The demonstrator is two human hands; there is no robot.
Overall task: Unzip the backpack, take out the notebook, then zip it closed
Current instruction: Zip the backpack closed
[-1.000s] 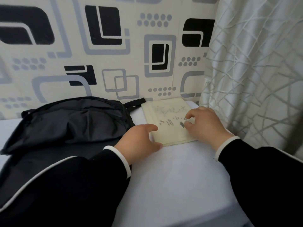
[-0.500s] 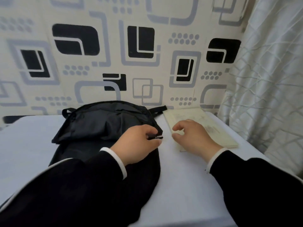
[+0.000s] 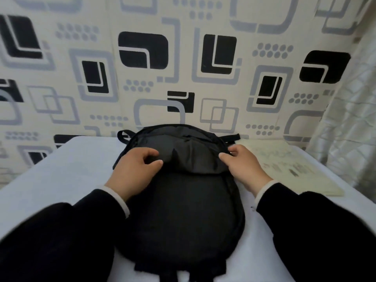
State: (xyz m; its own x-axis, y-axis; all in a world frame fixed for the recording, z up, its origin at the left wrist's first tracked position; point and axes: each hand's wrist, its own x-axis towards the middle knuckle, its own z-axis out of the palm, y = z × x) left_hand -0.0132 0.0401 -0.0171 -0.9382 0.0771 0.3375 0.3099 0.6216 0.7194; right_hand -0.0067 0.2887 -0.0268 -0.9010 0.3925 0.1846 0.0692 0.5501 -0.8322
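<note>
A black backpack [image 3: 183, 210] lies flat on the white table [image 3: 67, 180], its top toward the wall. Its loose upper flap is folded and rumpled. My left hand [image 3: 132, 171] rests on the flap's left side, fingers pinching the black fabric. My right hand [image 3: 242, 165] grips the flap's right edge between thumb and fingers. Whether a zipper pull is in those fingers I cannot tell. The cream notebook [image 3: 295, 167] with dark writing lies flat on the table to the right of the backpack, apart from both hands.
A wall [image 3: 183, 68] with black and grey patterned paper stands right behind the table. A pale curtain [image 3: 352, 119] hangs at the right, close to the notebook. Black straps [image 3: 181, 269] poke out at the backpack's near end.
Both hands have left the notebook and moved left onto the backpack's upper flap. My view has swung left, so the backpack now sits in the middle.
</note>
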